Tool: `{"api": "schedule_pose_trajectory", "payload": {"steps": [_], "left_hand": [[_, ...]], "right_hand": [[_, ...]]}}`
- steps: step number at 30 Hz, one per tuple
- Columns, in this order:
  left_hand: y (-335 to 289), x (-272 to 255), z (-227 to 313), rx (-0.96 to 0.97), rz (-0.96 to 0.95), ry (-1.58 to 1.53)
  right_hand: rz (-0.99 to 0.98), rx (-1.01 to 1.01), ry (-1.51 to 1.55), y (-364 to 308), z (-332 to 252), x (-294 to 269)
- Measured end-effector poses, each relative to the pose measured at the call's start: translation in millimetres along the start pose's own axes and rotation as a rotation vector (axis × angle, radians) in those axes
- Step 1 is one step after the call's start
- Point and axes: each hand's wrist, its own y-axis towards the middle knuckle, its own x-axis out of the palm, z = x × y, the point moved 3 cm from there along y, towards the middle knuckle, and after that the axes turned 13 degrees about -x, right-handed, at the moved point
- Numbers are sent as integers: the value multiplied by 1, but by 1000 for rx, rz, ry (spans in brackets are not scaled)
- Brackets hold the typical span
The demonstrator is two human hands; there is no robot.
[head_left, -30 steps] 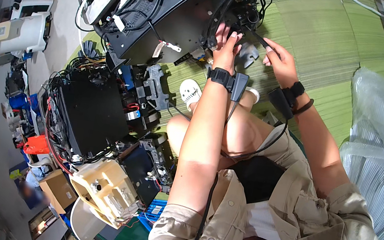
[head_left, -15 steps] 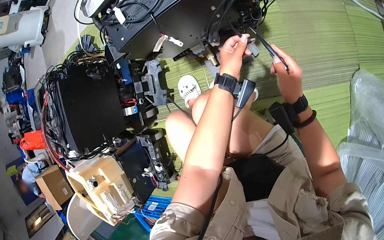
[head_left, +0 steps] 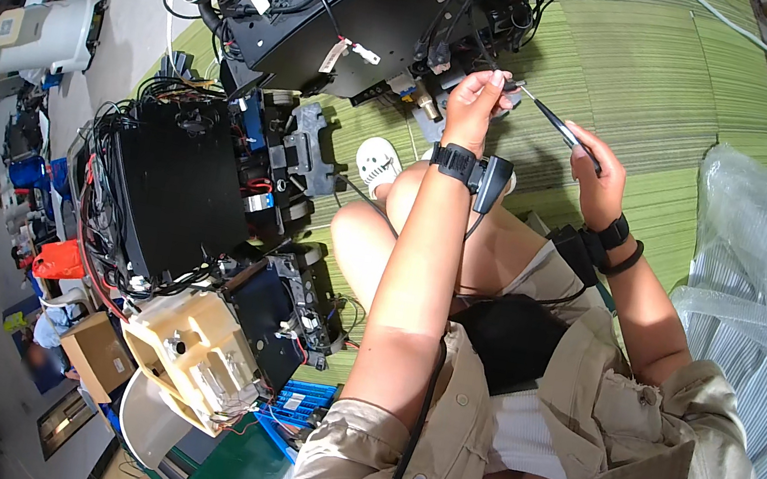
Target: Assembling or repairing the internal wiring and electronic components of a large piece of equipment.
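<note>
My left hand (head_left: 473,102) is closed in a pinch on the end of a black cable (head_left: 479,48) that hangs from the large black metal housing (head_left: 346,40). What sits between its fingertips is small and dark. My right hand (head_left: 598,179) is closed around black tweezers (head_left: 557,124), held slanting up to the left. Their pale tip is right beside the left fingertips; I cannot tell whether it touches the cable end. Wires and a brass-coloured fitting (head_left: 426,102) show along the housing's lower edge, near my left hand.
Left of my legs stand a second black housing (head_left: 172,199) wrapped in cables and a cream plastic part (head_left: 193,350). Bubble wrap (head_left: 760,232) lies at the right on the green striped floor (head_left: 652,92). A person (head_left: 47,341) is far off at lower left.
My right hand and the tweezers have moved right and slightly down, the tip drawing away from the housing. My left hand has shifted a little right, still pinching. The view has shifted slightly.
</note>
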Motion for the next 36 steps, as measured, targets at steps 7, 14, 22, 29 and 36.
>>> {"api": "schedule_pose_trajectory", "payload": {"steps": [7, 14, 22, 29, 36], "left_hand": [[-2, 0, -1, -2, -55, 9], [-2, -1, -1, -10, -105, -32], [-3, -1, 0, -13, -116, -51], [-3, -2, 0, -3, -120, -53], [-3, -3, 0, -23, -93, -39]], "right_hand": [[-2, 71, 79, -2, -1, 2], [45, 92, 178, -4, 2, 4], [130, 82, 270, -6, 3, 2], [140, 68, 285, -5, 3, 2], [116, 93, 244, -6, 3, 3]]}}
